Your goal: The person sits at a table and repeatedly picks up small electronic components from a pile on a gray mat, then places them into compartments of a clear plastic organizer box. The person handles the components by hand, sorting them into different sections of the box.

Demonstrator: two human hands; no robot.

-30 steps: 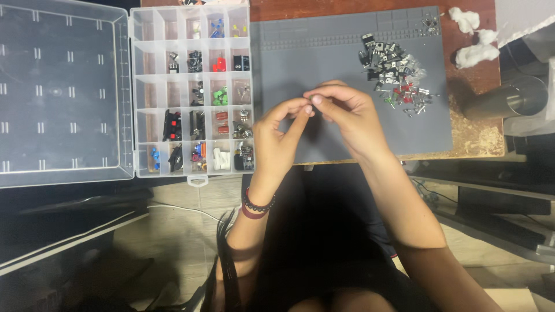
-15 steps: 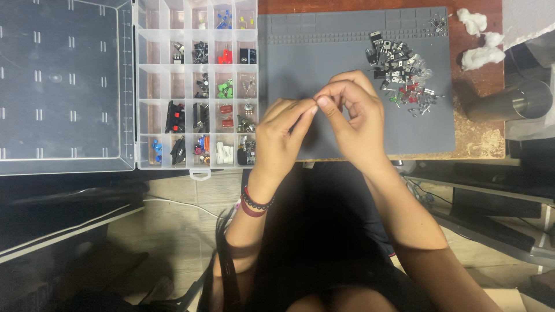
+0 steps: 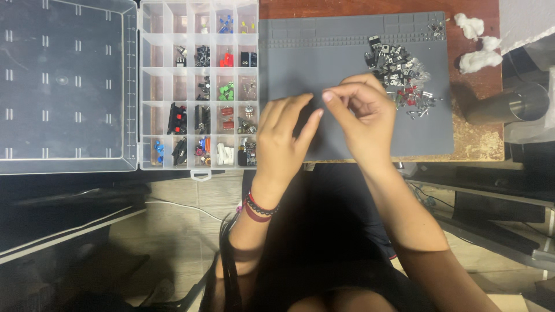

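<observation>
Both my hands hover over a grey work mat (image 3: 324,52). My left hand (image 3: 286,138) has its fingers stretched out and slightly apart, with nothing in them, and its tips are close to my right hand. My right hand (image 3: 361,115) has its fingers curled into a pinch; anything between them is too small to see. Just beyond my right hand, a pile of small black, silver and red electronic parts (image 3: 399,72) lies on the mat. To the left of the mat stands a clear compartment box (image 3: 199,86) holding sorted small parts.
The box's clear lid (image 3: 60,86) lies open flat at the far left. White cotton wads (image 3: 474,40) and a metal cylinder (image 3: 509,104) sit on the wooden table at the right. Dark shelves and cables lie below the table edge.
My fingertips were pressed together a second ago. They have now come apart, the left hand dropping slightly down and left while the right keeps its pinch. The view has shifted a little.
</observation>
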